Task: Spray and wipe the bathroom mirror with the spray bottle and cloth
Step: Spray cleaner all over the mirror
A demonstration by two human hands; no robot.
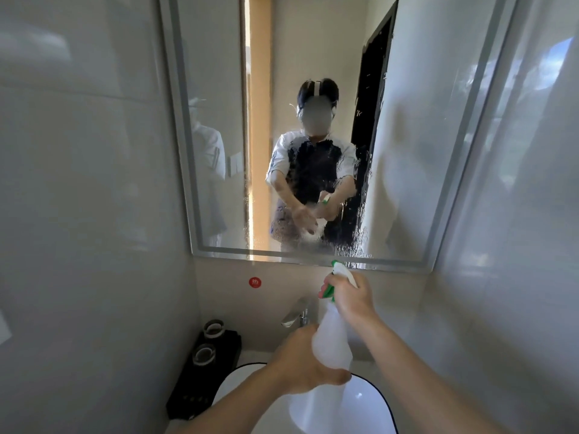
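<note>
The bathroom mirror (313, 73) hangs on the wall ahead, its centre and lower right wet with spray droplets and streaks. I hold a translucent white spray bottle (332, 343) with a green and white trigger head below the mirror's lower edge, nozzle pointing up at the glass. My right hand (351, 297) grips the neck and trigger. My left hand (305, 363) wraps around the bottle's lower body. No cloth shows in this view.
A white basin with a dark rim (369, 402) lies under my arms, a chrome faucet (296, 314) behind it. A black tray with two glass cups (206, 361) stands at the left. A red round sticker (255, 282) is on the wall. Tiled walls close in on both sides.
</note>
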